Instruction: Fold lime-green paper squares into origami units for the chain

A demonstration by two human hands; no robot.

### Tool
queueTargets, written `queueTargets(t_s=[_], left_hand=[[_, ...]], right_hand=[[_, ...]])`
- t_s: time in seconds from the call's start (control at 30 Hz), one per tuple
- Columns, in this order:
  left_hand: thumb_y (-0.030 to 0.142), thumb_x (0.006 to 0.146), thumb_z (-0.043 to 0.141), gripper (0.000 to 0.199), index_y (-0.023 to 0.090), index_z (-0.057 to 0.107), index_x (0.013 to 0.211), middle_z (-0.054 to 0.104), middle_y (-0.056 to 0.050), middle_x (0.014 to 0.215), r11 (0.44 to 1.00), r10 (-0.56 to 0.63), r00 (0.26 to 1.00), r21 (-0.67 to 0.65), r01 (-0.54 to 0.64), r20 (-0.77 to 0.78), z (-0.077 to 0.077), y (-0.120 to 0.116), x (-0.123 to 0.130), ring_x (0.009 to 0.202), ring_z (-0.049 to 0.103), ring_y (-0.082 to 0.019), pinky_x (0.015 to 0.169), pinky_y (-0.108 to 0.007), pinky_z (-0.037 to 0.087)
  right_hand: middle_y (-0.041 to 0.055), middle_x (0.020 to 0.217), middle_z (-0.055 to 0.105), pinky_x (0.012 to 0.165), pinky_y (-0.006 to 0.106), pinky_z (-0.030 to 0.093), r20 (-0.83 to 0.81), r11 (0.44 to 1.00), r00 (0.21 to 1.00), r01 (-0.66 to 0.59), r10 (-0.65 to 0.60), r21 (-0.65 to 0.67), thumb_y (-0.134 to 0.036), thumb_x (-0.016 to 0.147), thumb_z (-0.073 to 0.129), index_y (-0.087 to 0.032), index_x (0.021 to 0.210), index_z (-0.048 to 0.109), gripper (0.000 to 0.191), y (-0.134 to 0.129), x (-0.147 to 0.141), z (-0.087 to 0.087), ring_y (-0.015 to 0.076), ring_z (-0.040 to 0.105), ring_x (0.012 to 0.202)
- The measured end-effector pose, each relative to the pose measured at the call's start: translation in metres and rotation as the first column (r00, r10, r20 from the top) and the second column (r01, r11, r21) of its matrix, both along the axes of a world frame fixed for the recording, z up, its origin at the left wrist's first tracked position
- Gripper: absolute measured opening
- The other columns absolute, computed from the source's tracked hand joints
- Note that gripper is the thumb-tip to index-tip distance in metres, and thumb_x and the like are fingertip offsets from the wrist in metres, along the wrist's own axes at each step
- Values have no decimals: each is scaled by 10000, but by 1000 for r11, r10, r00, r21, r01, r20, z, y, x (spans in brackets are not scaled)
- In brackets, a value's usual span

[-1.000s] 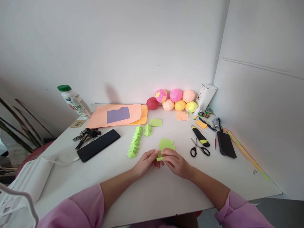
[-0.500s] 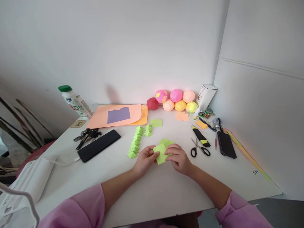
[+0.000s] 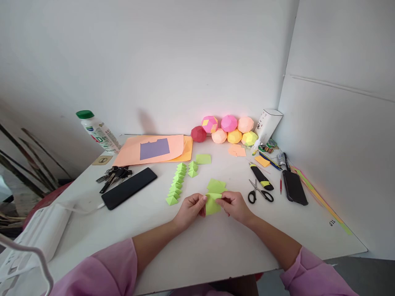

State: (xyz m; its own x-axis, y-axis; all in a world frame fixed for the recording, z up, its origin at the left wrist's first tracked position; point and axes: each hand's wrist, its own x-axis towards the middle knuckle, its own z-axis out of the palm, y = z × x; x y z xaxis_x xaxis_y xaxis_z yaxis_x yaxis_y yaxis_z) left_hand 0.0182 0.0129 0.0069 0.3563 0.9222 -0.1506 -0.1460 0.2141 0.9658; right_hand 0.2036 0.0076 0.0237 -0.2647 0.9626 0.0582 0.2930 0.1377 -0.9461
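Tabletop [image 3: 191, 255]: spreading beneath green paper square [image 3: 212, 206]
Left hand [image 3: 190, 209]: pinching its left edge
Right hand [image 3: 237, 206]: pinching its right

Smooth, matt paper makes the green sheet [image 3: 212, 205] between left grip [image 3: 190, 209] and right grip [image 3: 237, 206] — and the faceted balls [image 3: 228, 123] beyond them. Right of both, scissors [image 3: 256, 188] pair metal blades with black plastic handles; well left, a smooth plastic bottle [image 3: 103, 135]; behind, cloth sleeves [image 3: 106, 263].

On the bench [image 3: 197, 255], paper squares [image 3: 216, 186] lay between folded paper units [image 3: 177, 179], left, and scissors [image 3: 256, 188], right; paper polyhedra [image 3: 228, 123] stood behind them.
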Motion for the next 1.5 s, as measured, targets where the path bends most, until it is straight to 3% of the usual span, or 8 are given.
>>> queueTargets(t_s=[0.27, 0.47, 0.57, 0.7, 0.87, 1.07, 1.2, 1.5], left_hand=[[519, 848, 390, 399, 159, 538, 764, 605, -5, 586, 996, -49, 998, 71, 51, -25, 3, -1, -4, 513, 536, -121, 526, -244, 408], [483, 769, 553, 345, 175, 465, 642, 530, 44, 506, 996, -86, 996, 15, 86, 6, 1, 1, -2, 478, 495, -99, 512, -218, 373], [484, 756, 568, 348, 176, 457, 642, 515, 54, 490, 999, -52, 999, 3, 52, 10, -1, 2, -1, 460, 473, -88, 502, -210, 365], [497, 730, 590, 374, 170, 461, 604, 521, 42, 494, 999, -40, 998, 16, 41, -47, -3, 1, 1, 465, 443, -86, 488, -209, 342], [494, 762, 551, 429, 159, 459, 510, 437, 41, 485, 984, -28, 985, 168, 57, -170, 3, 0, 0, 469, 377, -78, 476, -213, 307], [543, 813, 429, 425, 170, 551, 977, 573, -18, 789, 998, 59, 998, 35, -59, 9, 7, 0, 0, 511, 499, -101, 460, -238, 389], [538, 787, 483, 473, 140, 538, 1036, 583, -15, 657, 1000, 7, 999, -31, -6, 41, 8, 1, -2, 573, 580, -155, 486, -248, 407], [467, 737, 606, 334, 151, 515, 677, 618, -4, 555, 994, -103, 992, -34, 105, 67, 6, 2, -3, 409, 514, -90, 435, -210, 352]], right_hand=[[106, 1015, 656, 749, 317, 518, -41, 883, 998, -14, 38, 469, -140, 774, 549, -186, 745, 628, 96, 1, 3, 2, 192, 621, 926], [102, 1156, 589, 874, 342, 469, 94, 845, 986, -166, 138, 508, -58, 748, 493, -192, 763, 626, 189, 1, 0, -2, 192, 573, 1034], [103, 1183, 548, 809, 322, 486, 20, 902, 998, -64, 62, 426, -96, 786, 462, -194, 883, 618, 208, 0, -1, 2, 178, 572, 988], [70, 1028, 587, 547, 230, 481, -80, 996, 996, 49, -43, 73, -245, 810, 535, -199, 1090, 544, 284, 1, 4, 4, 106, 563, 669], [-59, 456, 481, 325, 176, 320, -66, 977, 996, -69, 57, -203, -369, 771, 604, -146, 817, 618, 228, 1, 6, -1, 49, 360, 331], [110, 1016, 654, 636, 302, 536, -68, 979, 996, -48, 62, 198, -288, 785, 592, -171, 829, 676, 151, -2, 0, 7, 173, 640, 769], [115, 1105, 639, 873, 375, 482, 30, 913, 991, -131, 130, 387, -205, 811, 558, -194, 829, 685, 129, -2, 0, 9, 212, 608, 1005], [134, 1267, 509, 882, 378, 463, 84, 892, 989, -144, 119, 429, -269, 748, 650, -185, 751, 649, 84, -3, -2, 5, 226, 579, 1027]])
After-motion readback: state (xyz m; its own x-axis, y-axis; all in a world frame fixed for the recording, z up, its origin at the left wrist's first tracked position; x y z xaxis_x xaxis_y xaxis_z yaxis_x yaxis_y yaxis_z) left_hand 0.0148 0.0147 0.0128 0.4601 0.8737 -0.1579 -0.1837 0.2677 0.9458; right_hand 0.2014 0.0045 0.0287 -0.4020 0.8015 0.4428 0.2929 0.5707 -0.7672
